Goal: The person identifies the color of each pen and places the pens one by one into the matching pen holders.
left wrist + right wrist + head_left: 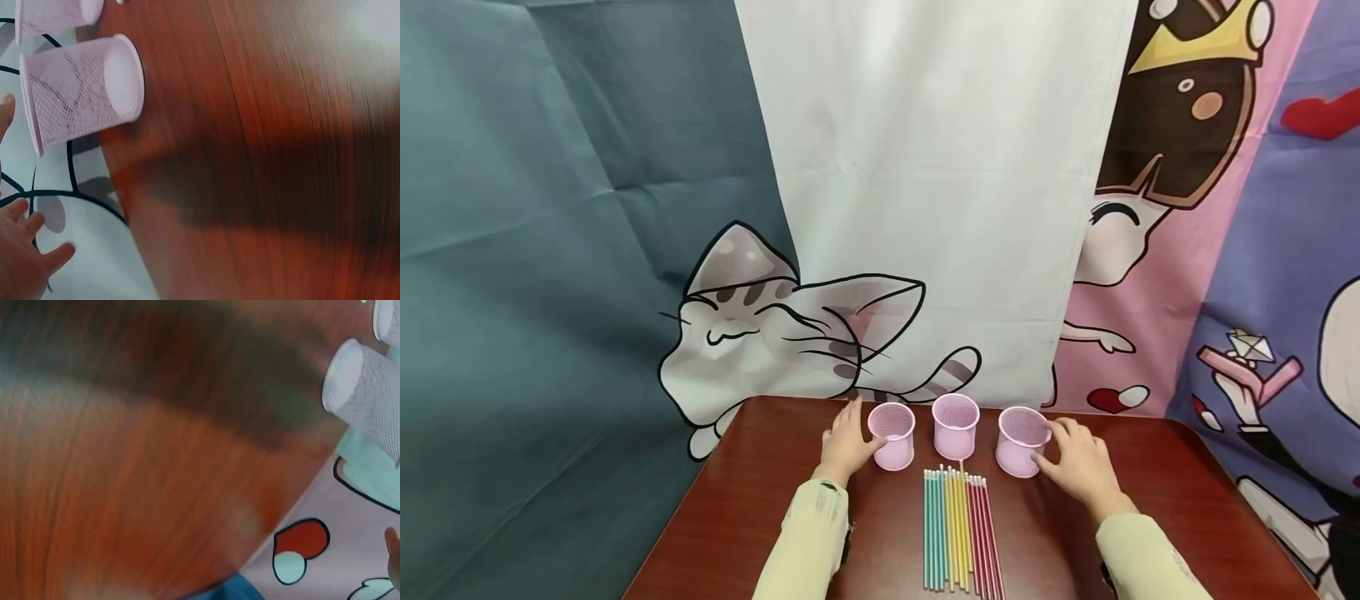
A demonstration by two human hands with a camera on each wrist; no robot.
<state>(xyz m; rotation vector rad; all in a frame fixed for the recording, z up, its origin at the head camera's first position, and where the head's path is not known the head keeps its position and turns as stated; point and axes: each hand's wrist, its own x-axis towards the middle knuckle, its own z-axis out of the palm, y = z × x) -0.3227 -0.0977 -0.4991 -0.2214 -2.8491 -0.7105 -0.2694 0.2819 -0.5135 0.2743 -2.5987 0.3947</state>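
Observation:
Three pink mesh pen cups stand upright in a row at the table's back: the left cup (892,437), the middle cup (956,427) and the right cup (1022,443). My left hand (848,446) is beside the left cup, fingers spread and thumb toward its wall. In the left wrist view, these fingers (59,256) are apart from the mesh cup (84,90). On the other side, my right hand (1081,462) has its thumb and fingertips right at the right cup's side. Teal pencils (934,529), yellow pencils (958,529) and dark red pencils (985,533) lie side by side before the cups.
The brown wooden table (722,517) ends just behind the cups. A printed cloth backdrop (925,167) with cartoon figures hangs behind it. Bare tabletop shows left and right of the pencils.

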